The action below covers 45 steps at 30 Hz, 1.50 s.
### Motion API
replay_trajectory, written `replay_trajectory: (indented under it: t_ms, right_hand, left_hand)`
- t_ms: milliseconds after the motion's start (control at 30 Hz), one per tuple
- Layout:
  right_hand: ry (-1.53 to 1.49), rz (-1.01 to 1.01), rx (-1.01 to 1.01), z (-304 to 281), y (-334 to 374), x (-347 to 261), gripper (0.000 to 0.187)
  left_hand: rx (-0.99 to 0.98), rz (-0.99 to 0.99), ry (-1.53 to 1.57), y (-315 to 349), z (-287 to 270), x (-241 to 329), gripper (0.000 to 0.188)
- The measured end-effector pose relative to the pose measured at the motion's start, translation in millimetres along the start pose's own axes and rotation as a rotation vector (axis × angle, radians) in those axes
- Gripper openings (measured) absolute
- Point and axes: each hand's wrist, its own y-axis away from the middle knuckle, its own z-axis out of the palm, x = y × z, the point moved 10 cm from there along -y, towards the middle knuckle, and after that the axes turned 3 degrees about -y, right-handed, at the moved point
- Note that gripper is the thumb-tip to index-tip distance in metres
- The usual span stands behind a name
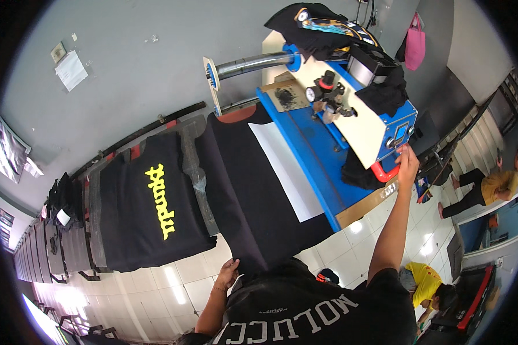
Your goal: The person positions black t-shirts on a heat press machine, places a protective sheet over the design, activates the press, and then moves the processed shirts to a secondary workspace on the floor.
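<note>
The black shirt (230, 190) lies on the worktop (239, 115) and hangs over its near edge, and a white sheet (285, 175) on it peeks out from the big blue press (305, 138). The left hand (227, 274) pinches the shirt's bottom edge with its fingers, and the right hand (407, 165) has its fingers curled on the press's red handle (384, 175). A second shirt (129, 201) with yellow letters lies to the left
</note>
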Motion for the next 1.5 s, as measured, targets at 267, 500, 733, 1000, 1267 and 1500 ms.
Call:
replay_trajectory:
  t_ms: [267,500,733,1000,1267,1500]
  right_hand:
    - [0.62,-0.278,-0.052,3,-6,2,0.021]
    - [0.958,-0.172,-0.051,-2,-45,55,0.044]
    - [0.94,-0.144,-0.042,-18,-68,82,0.044]
    - [-0.173,0.16,-0.581,85,117,61,0.068]
    - [-0.344,1.088,-0.892,65,235,193,0.035]
    - [-1.258,0.352,-0.465,64,86,24,0.069]
  left_hand:
    - [0.018,0.048,0.171,16,18,6,0.026]
    - [0.021,0.258,0.14,38,25,50,0.031]
    - [0.112,0.46,0.192,112,45,128,0.039]
    - [0.183,0.648,0.249,162,91,187,0.038]
    - [0.151,0.615,0.19,159,94,205,0.05]
    - [0.055,1.013,0.342,190,63,287,0.046]
